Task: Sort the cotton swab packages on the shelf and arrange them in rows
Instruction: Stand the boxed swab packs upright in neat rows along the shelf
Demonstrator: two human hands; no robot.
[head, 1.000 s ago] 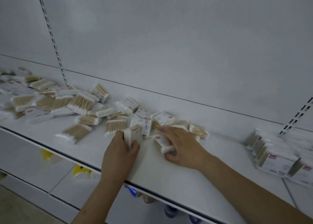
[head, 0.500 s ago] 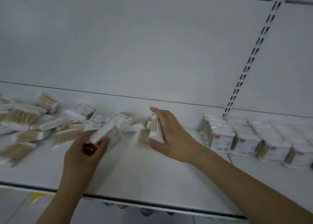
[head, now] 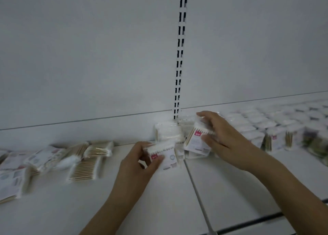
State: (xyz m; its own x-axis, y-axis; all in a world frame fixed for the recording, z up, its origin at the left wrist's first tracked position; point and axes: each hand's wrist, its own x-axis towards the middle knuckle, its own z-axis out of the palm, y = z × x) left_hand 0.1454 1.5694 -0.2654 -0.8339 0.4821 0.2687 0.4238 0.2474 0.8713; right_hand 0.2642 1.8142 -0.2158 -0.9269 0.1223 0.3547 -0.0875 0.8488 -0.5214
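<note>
Now each hand grips 1 package.

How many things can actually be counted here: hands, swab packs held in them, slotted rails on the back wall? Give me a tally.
Hands: 2, left hand and right hand
Held packs: 2, left pack and right pack
Slotted rail: 1
Total: 5
Loose pile and rows: too blurred to count.
</note>
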